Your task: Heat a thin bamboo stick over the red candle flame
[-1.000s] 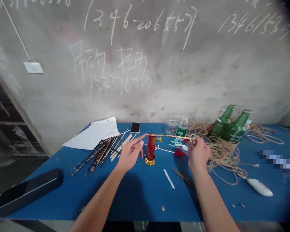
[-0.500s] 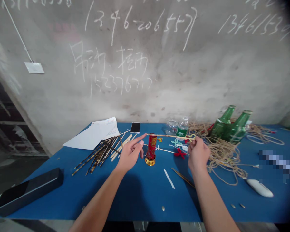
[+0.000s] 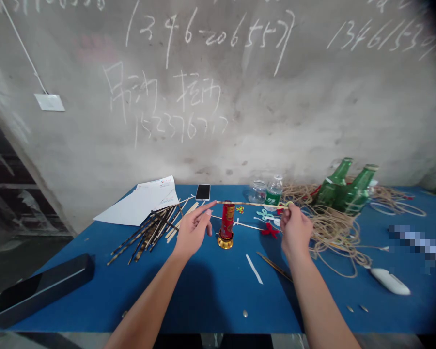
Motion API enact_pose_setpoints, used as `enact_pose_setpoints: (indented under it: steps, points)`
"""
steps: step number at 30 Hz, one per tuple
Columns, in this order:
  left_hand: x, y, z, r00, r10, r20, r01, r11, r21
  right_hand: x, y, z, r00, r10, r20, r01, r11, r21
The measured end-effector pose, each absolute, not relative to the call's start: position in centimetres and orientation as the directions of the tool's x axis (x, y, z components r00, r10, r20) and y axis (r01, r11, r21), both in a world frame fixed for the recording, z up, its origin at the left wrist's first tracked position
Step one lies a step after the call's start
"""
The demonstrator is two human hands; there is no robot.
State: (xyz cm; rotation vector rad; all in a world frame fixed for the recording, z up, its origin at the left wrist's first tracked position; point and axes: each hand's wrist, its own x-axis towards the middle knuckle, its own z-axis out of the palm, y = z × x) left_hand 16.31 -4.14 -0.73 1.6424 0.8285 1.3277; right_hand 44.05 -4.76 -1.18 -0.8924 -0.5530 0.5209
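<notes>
A thin brown stick (image 3: pixel 247 204) stretches level above a red candle (image 3: pixel 228 222) that stands on a gold base. My right hand (image 3: pixel 296 227) pinches the stick's right end, where something yellow and looped shows by the fingers. My left hand (image 3: pixel 193 231) is open, its index finger stretched toward the stick's left tip and seeming to touch it. Whether the stick rests on the candle's top I cannot tell. No flame is visible. Behind lie a red fuzzy star-like piece (image 3: pixel 270 231), a pale green looped piece (image 3: pixel 264 214) and a small yellow flower-like piece (image 3: pixel 240 210).
Dark and pale sticks (image 3: pixel 154 234) lie left, near white paper (image 3: pixel 145 201) and a phone (image 3: pixel 203 192). Green bottles (image 3: pixel 356 191), tangled twine (image 3: pixel 336 235), a water bottle (image 3: pixel 274 193) and a glass jar (image 3: pixel 257 191) stand or lie right. A black box (image 3: pixel 43 286) lies front left.
Both hands and the stick have shifted slightly left. The yellow loop at the right end is now more covered by my right fingers.
</notes>
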Motion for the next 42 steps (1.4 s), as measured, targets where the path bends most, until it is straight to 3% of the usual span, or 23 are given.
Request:
enact_pose_setpoints:
  steps: [14, 42]
  points:
    - [16.21, -4.03, -0.65, 0.078, 0.894, 0.442, 0.002, -0.443, 0.896, 44.10, -4.67, -1.68, 0.671, 0.703, 0.237, -0.214, 0.489, -0.846]
    - [16.15, -4.04, -0.73, -0.011, 0.881, 0.473, 0.011, -0.473, 0.881, 43.89, -4.46, -1.98, 0.638, 0.732, 0.239, -0.207, 0.462, -0.862]
